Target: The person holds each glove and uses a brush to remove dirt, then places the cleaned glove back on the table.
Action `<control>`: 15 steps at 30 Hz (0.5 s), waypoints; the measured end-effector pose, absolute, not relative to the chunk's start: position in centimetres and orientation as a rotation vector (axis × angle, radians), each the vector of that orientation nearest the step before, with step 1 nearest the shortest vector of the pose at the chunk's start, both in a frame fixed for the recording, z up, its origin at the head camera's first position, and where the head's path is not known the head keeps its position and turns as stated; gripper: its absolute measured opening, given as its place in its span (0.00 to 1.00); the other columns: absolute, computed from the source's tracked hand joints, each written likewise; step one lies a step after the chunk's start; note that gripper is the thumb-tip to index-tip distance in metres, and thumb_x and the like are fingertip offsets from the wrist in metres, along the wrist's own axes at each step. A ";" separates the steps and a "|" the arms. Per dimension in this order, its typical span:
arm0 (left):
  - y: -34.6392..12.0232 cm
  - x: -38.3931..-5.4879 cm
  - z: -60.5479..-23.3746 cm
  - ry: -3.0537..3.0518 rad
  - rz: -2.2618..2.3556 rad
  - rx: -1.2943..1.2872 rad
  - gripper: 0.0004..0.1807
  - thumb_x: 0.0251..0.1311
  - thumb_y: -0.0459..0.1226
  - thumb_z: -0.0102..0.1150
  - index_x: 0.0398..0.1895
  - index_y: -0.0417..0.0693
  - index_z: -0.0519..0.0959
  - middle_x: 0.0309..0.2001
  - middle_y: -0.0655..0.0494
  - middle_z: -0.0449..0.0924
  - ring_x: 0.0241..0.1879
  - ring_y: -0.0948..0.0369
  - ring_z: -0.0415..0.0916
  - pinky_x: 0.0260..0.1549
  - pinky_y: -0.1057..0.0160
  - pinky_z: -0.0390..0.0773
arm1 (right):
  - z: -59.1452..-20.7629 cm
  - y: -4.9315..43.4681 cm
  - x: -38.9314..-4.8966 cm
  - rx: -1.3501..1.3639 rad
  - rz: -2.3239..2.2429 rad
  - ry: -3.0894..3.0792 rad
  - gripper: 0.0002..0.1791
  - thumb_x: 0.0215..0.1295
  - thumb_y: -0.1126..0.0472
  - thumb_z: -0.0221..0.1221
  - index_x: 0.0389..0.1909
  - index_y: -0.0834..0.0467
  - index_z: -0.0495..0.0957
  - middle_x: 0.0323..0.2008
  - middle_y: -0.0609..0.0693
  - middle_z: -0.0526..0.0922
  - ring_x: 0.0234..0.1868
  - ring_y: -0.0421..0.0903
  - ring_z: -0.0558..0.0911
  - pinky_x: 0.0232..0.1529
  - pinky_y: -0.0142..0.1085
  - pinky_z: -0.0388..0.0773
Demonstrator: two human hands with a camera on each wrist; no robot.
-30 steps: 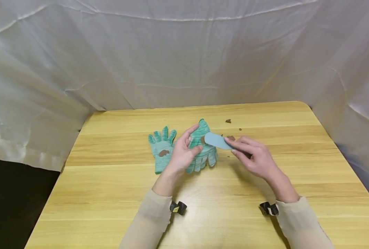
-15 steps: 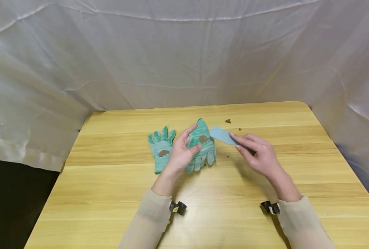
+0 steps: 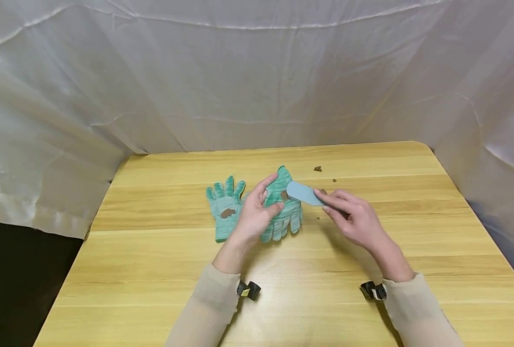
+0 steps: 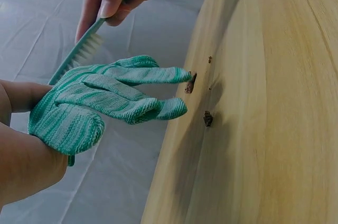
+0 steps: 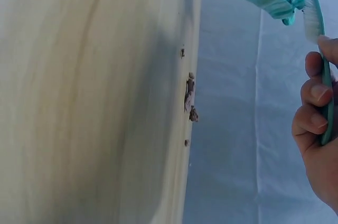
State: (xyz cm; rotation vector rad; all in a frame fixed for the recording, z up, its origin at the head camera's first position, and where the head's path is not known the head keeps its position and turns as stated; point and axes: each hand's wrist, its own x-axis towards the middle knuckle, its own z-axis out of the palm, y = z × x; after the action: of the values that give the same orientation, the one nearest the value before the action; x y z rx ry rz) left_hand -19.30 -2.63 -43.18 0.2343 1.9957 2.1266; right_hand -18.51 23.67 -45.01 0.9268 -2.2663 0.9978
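Note:
My left hand (image 3: 257, 212) grips a green knitted glove (image 4: 105, 94) near its cuff, thumb in front, its fingers drooping above the table. A brown patch (image 3: 284, 195) marks this glove. In my right hand (image 3: 356, 214) is a light blue-green brush (image 3: 302, 193) with white bristles (image 5: 312, 20), held by its handle between thumb and curled fingers. The bristles face the glove, and the brush head overlaps the brown patch's edge in the head view. A second green glove (image 3: 224, 197) lies flat on the table to the left, with a brown patch on its palm.
Brown crumbs (image 3: 318, 168) are scattered on the wooden table (image 3: 152, 270) behind and right of the held glove. Grey-white cloth (image 3: 257, 86) hangs behind and along the table's sides. Each wrist wears a small black camera (image 3: 248, 290).
The brush lifted up and right off the brown patch, uncovering it, then came back left over it. The held glove shifted slightly; the flat glove stayed put.

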 end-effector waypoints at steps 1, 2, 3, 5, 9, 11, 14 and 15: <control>-2.7 -19.3 -43.2 1.994 2.131 0.237 0.40 0.67 0.24 0.59 0.79 0.60 0.64 0.84 0.55 0.44 0.82 0.46 0.40 0.79 0.50 0.43 | -45.0 23.8 -18.6 0.924 0.989 -2.271 0.27 0.57 0.76 0.69 0.60 0.61 0.84 0.41 0.52 0.87 0.24 0.35 0.69 0.24 0.24 0.65; -2.7 -19.3 -43.2 1.992 2.137 0.235 0.40 0.67 0.24 0.59 0.79 0.60 0.65 0.84 0.55 0.44 0.82 0.46 0.40 0.79 0.50 0.43 | -45.1 24.0 -18.6 0.916 0.977 -2.274 0.27 0.58 0.76 0.69 0.60 0.61 0.84 0.41 0.52 0.87 0.25 0.35 0.70 0.25 0.24 0.66; -2.7 -19.3 -43.2 1.992 2.144 0.233 0.40 0.66 0.24 0.59 0.79 0.60 0.65 0.84 0.55 0.45 0.82 0.46 0.40 0.79 0.50 0.43 | -45.1 24.2 -18.7 0.903 0.966 -2.279 0.27 0.58 0.76 0.69 0.60 0.61 0.84 0.41 0.52 0.88 0.25 0.36 0.71 0.25 0.25 0.67; -2.8 -19.3 -43.2 1.992 2.159 0.224 0.40 0.66 0.23 0.59 0.79 0.59 0.66 0.84 0.55 0.45 0.82 0.45 0.40 0.79 0.49 0.43 | -45.1 24.5 -18.7 0.872 0.954 -2.282 0.27 0.58 0.76 0.69 0.60 0.60 0.84 0.41 0.52 0.88 0.26 0.36 0.72 0.26 0.25 0.69; -2.8 -19.4 -43.2 2.005 2.178 0.215 0.40 0.65 0.23 0.59 0.78 0.59 0.67 0.83 0.56 0.47 0.82 0.45 0.41 0.79 0.49 0.44 | -45.0 24.5 -18.6 0.841 1.020 -2.252 0.28 0.56 0.77 0.68 0.60 0.60 0.84 0.39 0.53 0.87 0.25 0.36 0.70 0.25 0.24 0.67; -2.8 -19.4 -43.2 2.014 2.168 0.220 0.40 0.66 0.23 0.59 0.78 0.59 0.66 0.83 0.56 0.48 0.82 0.46 0.41 0.79 0.50 0.45 | -44.9 24.2 -18.5 0.871 1.066 -2.234 0.28 0.57 0.76 0.67 0.61 0.60 0.83 0.39 0.53 0.87 0.25 0.36 0.69 0.25 0.24 0.66; -2.8 -19.4 -43.2 2.022 2.155 0.238 0.40 0.66 0.23 0.59 0.79 0.58 0.65 0.83 0.55 0.47 0.82 0.46 0.42 0.79 0.51 0.45 | -44.8 23.5 -18.4 0.928 1.073 -2.228 0.27 0.59 0.75 0.67 0.62 0.60 0.83 0.39 0.52 0.87 0.25 0.35 0.69 0.24 0.25 0.66; -2.8 -19.4 -43.2 2.022 2.153 0.244 0.40 0.66 0.23 0.59 0.79 0.58 0.65 0.83 0.55 0.47 0.82 0.46 0.42 0.79 0.51 0.45 | -44.8 23.3 -18.4 0.942 1.060 -2.228 0.27 0.59 0.75 0.67 0.62 0.60 0.83 0.39 0.52 0.87 0.25 0.35 0.69 0.24 0.25 0.66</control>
State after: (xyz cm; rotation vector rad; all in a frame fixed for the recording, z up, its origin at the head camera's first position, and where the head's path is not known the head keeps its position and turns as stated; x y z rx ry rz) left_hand -19.39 -2.76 -43.21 0.2441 2.0222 2.1526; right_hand -18.36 23.28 -44.79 0.9420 -2.2281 1.0597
